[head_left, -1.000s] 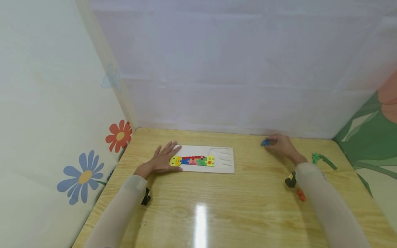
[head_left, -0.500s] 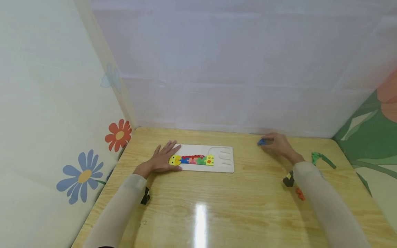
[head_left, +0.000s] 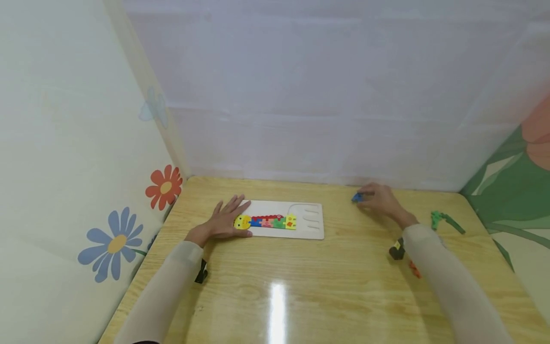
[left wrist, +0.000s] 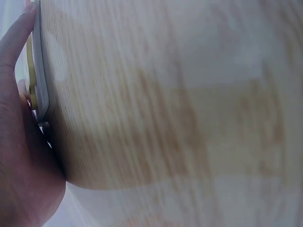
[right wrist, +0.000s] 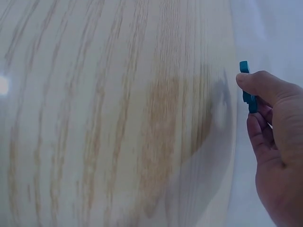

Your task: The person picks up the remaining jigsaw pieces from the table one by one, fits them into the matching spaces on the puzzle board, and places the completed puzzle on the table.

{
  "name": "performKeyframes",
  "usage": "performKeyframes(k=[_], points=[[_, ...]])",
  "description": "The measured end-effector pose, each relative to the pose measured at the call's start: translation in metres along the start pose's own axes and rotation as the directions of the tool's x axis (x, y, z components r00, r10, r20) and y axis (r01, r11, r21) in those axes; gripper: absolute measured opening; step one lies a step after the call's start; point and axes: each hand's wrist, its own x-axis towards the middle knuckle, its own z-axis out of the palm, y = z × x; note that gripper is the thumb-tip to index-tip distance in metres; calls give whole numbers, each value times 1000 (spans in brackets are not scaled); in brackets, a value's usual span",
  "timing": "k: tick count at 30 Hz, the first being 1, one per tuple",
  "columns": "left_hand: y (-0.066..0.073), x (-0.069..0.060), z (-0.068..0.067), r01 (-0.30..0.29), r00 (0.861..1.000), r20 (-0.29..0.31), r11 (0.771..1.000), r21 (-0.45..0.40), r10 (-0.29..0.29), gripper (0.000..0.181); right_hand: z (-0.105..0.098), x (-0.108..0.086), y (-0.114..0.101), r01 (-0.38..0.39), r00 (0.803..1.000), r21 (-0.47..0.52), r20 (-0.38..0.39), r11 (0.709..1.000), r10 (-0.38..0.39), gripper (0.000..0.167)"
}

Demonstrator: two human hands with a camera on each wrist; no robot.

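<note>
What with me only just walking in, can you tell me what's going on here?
A person's left hand rests on the left end of a white board; coloured pieces form a row on it. The right hand pinches a blue piece, clear of the board. Outlines at the board's right end are unfilled. Green pieces and an orange piece lie near the right sleeve.

Head view looks down; 2 nearer wrist views share the table (head_left: pixel 331 282).

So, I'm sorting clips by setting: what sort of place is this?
Perhaps a children's play corner: a blue flower decorates the wall, and a puzzle board with colourful pieces lies on the table.
</note>
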Motion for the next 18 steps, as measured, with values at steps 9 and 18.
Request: performKeyframes(k=[9,18], points=[[-2,2,1,-11,1000,-10,1000,-24,11,118,7,3,-1,62,998,-32,-7,998,-62,43],[0,2,0,10,1000,12,1000,19,-10,113,13,7,-8,69,998,-33,14,997,-68,43]])
